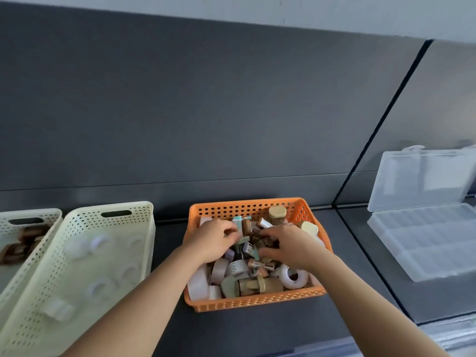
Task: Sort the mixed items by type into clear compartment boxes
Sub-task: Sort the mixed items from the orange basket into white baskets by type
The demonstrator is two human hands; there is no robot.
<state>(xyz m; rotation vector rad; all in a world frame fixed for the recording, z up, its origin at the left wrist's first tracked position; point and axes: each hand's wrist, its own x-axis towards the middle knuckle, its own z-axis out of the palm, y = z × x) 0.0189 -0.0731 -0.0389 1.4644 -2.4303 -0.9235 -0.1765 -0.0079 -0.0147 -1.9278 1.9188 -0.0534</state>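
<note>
An orange perforated basket (247,304) sits in the middle of the dark table, heaped with mixed items: tape rolls, small wooden stamps, little blocks. A white tape roll (293,276) lies at its front right. Both my hands are inside the basket. The fingers of my left hand (213,239) curl into the pile around small pieces near a teal block. My right hand (286,244) reaches in from the right with its fingers bent down among the brown stamps; what it holds is hidden. A clear compartment box (427,243) stands open at the right.
Two cream perforated baskets stand at the left: the nearer cream basket (77,266) holds several white tape rolls, the far-left basket (23,235) holds brown wooden items. A dark panel wall rises behind the table. Another clear plastic edge shows at the bottom right.
</note>
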